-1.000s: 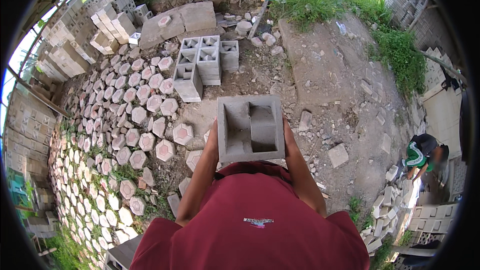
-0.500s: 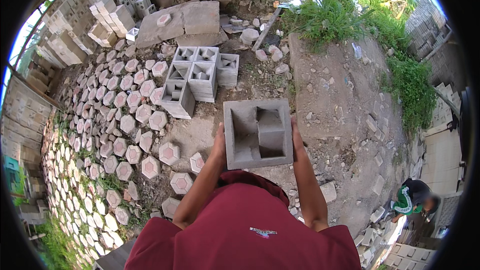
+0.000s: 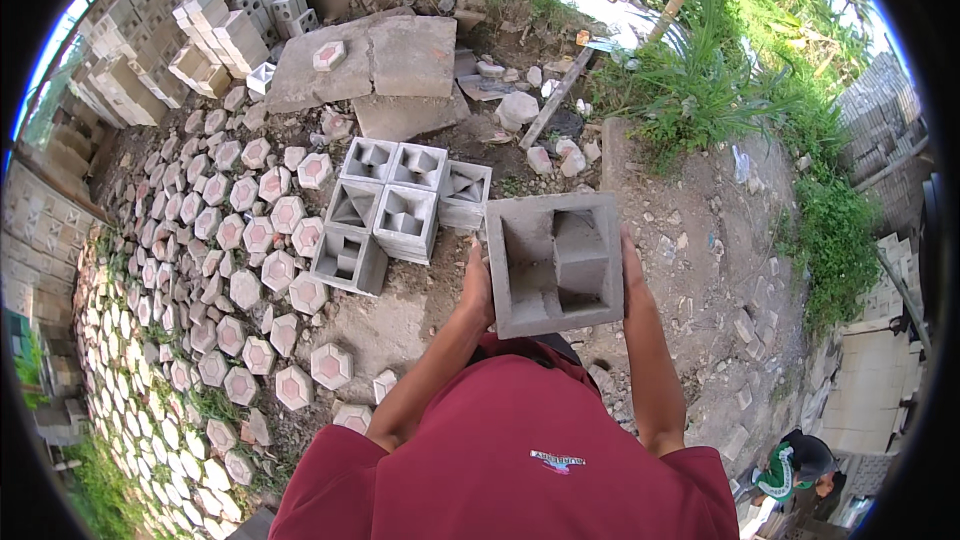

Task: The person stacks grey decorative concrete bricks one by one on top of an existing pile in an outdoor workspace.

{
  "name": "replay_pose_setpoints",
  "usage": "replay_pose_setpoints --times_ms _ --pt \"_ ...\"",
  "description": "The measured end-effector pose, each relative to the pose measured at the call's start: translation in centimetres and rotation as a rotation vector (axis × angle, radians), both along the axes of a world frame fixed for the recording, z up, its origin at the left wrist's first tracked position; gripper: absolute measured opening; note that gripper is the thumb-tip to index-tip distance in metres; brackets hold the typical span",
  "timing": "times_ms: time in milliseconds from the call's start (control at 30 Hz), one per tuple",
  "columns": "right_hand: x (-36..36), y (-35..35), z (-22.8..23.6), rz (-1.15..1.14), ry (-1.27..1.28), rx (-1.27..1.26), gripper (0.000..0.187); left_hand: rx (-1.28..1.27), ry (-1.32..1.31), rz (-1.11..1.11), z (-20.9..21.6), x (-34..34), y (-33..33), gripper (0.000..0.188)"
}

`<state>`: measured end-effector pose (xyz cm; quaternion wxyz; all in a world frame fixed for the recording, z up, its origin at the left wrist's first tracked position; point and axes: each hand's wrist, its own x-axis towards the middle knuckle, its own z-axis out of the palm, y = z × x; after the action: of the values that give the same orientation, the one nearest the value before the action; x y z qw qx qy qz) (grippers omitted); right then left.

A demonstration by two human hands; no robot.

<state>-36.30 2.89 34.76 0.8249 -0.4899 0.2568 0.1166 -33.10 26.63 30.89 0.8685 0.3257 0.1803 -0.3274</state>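
Observation:
A square grey concrete breeze block (image 3: 552,266) with angled hollows is held up in front of my body. My left hand (image 3: 479,285) presses on its left side and my right hand (image 3: 633,265) on its right side, the fingers partly hidden by the block. Just beyond my left hand, a cluster of lighter breeze blocks (image 3: 405,208) of the same pattern stands on the ground, packed side by side with hollows facing up.
Rows of hexagonal paving stones (image 3: 258,235) cover the ground to the left. Stacked blocks (image 3: 225,30) stand at the far left, near a cracked concrete slab (image 3: 412,55). A wooden plank (image 3: 557,97) lies among rubble ahead. Another person (image 3: 800,467) bends down at the lower right.
The ground and the cluster of blocks have shifted lower in the picture as I moved forward. The held block stays between both hands and appears farther right.

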Motion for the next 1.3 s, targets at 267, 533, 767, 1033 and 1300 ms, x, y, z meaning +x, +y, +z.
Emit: replay_pose_setpoints --times_ms 267,533,767,1033,1300 --pt "17.6 -3.4 -2.6 0.189 0.077 -0.078 0.077 -0.14 0.171 0.155 -1.5 12.7 -3.3 0.06" --pt "42.9 -2.3 -10.2 0.594 0.389 -0.07 0.075 -0.351 0.209 0.564 -13.0 27.6 -5.3 0.059" --pt "56.5 -3.6 -24.9 0.864 0.581 -0.185 0.063 -0.297 0.383 1.008 -22.5 34.7 -12.8 0.055" --pt "61.1 -3.7 -43.4 1.023 0.685 -0.244 0.047 -0.39 0.585 1.228 -36.7 37.9 -15.0 0.054" --pt "64.6 0.8 -55.4 1.06 0.647 -0.312 0.069 -0.262 0.675 1.331 -51.4 40.4 -14.1 0.051"
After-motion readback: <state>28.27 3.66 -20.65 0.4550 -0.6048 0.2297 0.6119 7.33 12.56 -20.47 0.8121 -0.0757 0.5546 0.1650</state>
